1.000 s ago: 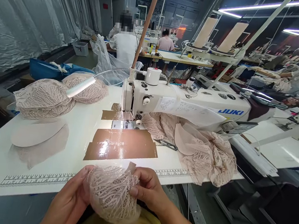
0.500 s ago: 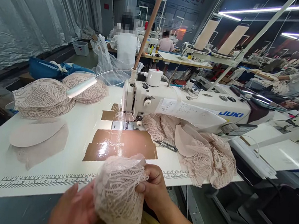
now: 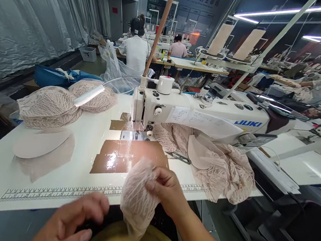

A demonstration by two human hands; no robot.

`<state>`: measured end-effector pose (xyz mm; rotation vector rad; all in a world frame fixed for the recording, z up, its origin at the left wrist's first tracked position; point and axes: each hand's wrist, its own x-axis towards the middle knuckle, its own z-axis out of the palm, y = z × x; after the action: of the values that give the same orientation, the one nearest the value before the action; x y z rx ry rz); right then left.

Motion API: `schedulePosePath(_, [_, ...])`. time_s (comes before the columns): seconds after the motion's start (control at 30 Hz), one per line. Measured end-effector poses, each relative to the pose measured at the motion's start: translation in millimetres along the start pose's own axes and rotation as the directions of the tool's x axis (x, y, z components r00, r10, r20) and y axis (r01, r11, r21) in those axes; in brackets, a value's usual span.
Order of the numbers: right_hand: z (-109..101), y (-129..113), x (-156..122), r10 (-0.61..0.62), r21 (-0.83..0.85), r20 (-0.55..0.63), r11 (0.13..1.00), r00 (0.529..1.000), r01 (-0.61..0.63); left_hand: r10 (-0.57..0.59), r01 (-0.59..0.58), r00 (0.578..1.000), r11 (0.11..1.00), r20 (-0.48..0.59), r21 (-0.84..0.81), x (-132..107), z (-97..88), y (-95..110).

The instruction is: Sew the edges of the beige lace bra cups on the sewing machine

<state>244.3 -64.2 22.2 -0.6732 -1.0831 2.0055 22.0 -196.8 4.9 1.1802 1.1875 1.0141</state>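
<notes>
My right hand (image 3: pixel 165 189) is closed on a beige lace cup piece (image 3: pixel 137 198), lifted over the front edge of the white sewing table (image 3: pixel 90 140). My left hand (image 3: pixel 71 220) hovers lower left of the piece with its fingers curled, apart from the lace and holding nothing that I can see. Ahead stands a white JUKI sewing machine (image 3: pixel 195 114) with its needle area above a brown taped patch (image 3: pixel 130 157).
Stacked lace cups (image 3: pixel 51 106) and flat beige pads (image 3: pixel 40 145) lie at the table's left. A heap of lace fabric (image 3: pixel 218 164) and scissors (image 3: pixel 178 156) lie right of the needle. A lamp (image 3: pixel 89 94) reaches over the table. Other people sit at machines behind.
My left hand let go of the lace piece and dropped to the lower left. My right hand lifted the piece forward and to the right over the table edge.
</notes>
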Motion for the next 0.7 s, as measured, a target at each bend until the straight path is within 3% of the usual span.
schedulePosePath(0.07, [9,3,-3,0.066,-0.165,0.172,0.986,0.983,-0.037,0.069,-0.029,0.984,0.971,-0.162,0.238,3,-6.3,17])
schedulePosePath(0.1, [14,5,-4,0.081,-0.241,0.227,0.97,0.97,-0.025,0.065,-0.001,0.98,0.946,-0.188,0.323,6,-5.9,24])
schedulePosePath(0.17, [21,10,-6,0.069,-0.383,0.27,0.923,0.96,0.041,-0.031,0.077,0.99,0.934,-0.136,0.349,14,-0.5,34])
schedulePosePath(0.3, [22,16,-5,-0.054,-0.604,0.223,0.776,0.973,0.181,-0.11,0.103,0.994,0.968,0.022,0.228,28,13.1,32])
schedulePosePath(0.43, [20,14,-3,-0.22,-0.642,0.225,0.699,0.949,0.314,-0.125,0.099,0.987,0.967,0.098,0.235,32,17.1,27])
schedulePosePath(0.57, [21,10,-1,-0.256,-0.671,0.168,0.677,0.952,0.301,-0.167,0.139,0.975,0.973,0.148,0.184,36,15.3,36])
schedulePosePath(0.7, [21,10,1,-0.245,-0.716,0.114,0.652,0.963,0.25,-0.164,0.149,0.978,0.982,0.132,0.119,43,13.2,42])
